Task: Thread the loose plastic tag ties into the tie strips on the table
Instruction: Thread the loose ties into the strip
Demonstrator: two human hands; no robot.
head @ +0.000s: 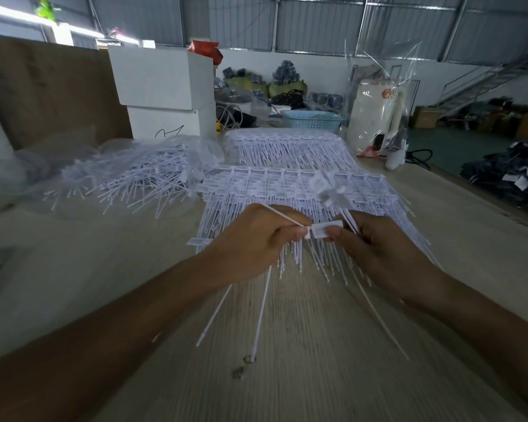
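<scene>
My left hand [253,242] pinches a thin white tag tie [282,216] whose tail runs up over my knuckles; more tails hang below that hand. My right hand [378,245] pinches the white rectangular head [325,230] of a tie and grips a small bundle of ties [348,220] that stick up, blurred. The two hands meet at that head, above a flat stack of tie strips [287,184] on the wooden table [302,345]. A second stack of strips [290,147] lies behind it. A heap of loose ties [135,181] lies to the left.
White boxes [162,86] and a brown board [49,86] stand at the back left. A blue basket [313,120] and a bagged white appliance [375,117] stand at the back right. The table's right edge runs diagonally; dark clothing [506,175] lies beyond it.
</scene>
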